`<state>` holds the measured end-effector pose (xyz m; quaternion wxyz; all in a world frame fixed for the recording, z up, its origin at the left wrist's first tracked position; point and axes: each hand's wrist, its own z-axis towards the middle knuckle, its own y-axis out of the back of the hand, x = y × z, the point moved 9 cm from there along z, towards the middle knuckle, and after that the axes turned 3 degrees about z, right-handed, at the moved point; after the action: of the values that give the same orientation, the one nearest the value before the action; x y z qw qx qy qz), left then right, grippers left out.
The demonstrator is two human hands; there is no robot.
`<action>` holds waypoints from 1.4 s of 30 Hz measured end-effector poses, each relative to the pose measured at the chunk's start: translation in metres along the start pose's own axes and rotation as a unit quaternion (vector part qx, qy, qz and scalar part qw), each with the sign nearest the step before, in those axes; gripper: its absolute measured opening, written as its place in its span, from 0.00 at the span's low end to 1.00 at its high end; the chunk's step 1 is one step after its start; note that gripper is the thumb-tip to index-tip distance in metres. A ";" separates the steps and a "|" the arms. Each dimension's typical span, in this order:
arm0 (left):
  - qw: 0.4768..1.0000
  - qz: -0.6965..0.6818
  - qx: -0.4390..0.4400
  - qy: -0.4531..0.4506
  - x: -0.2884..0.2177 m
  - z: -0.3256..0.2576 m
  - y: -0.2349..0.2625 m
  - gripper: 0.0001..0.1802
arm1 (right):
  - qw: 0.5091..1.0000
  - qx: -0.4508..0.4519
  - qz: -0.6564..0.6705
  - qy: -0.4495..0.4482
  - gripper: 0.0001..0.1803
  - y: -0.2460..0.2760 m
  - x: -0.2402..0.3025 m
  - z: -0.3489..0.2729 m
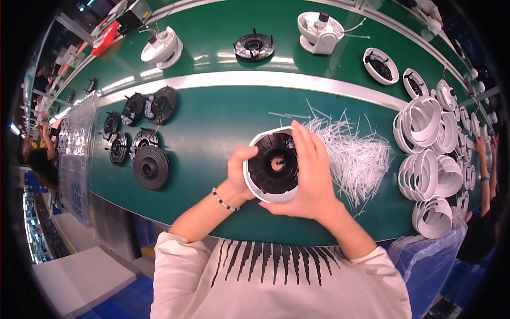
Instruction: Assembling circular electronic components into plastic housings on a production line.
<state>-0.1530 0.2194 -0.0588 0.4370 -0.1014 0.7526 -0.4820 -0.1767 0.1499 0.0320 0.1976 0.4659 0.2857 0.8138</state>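
Above the near part of the green table I hold a white ring-shaped housing (255, 190) with a ribbed black round part (268, 154) inside it. My left hand (240, 173) grips its left side, the thumb on the rim. My right hand (313, 173) wraps round the right side with fingers stretched along the upper edge. Skin shows through the round hole in the middle of the black part; which hand it belongs to I cannot tell. A small bit of circuit board (290, 144) peeks out beside my right fingers.
A heap of thin white strips (356, 159) lies right of my hands. Several white rings (425, 173) are stacked at the table's right edge. Black round parts (151, 167) lie to the left, near clear plastic wrap (77, 159). White housings (321, 34) stand on the far green surface (212, 32).
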 end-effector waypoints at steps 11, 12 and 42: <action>0.980 -0.014 -0.155 -0.128 -0.101 0.086 0.047 0.18 | 0.991 -0.120 -0.035 -0.049 0.48 0.101 -0.014 -0.044; 0.972 0.002 -0.165 -0.165 -0.120 0.098 0.056 0.18 | 0.982 -0.175 -0.053 -0.055 0.44 0.124 -0.026 -0.072; 0.393 0.901 -0.160 -0.093 -0.189 0.249 0.063 0.33 | 0.875 -0.257 -0.212 -0.350 0.13 0.206 -0.116 -0.171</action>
<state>0.1652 0.2016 -0.0420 0.6593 0.5234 0.4238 0.3343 -0.2806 -0.1224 0.0224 0.5656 0.5814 0.0707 0.5806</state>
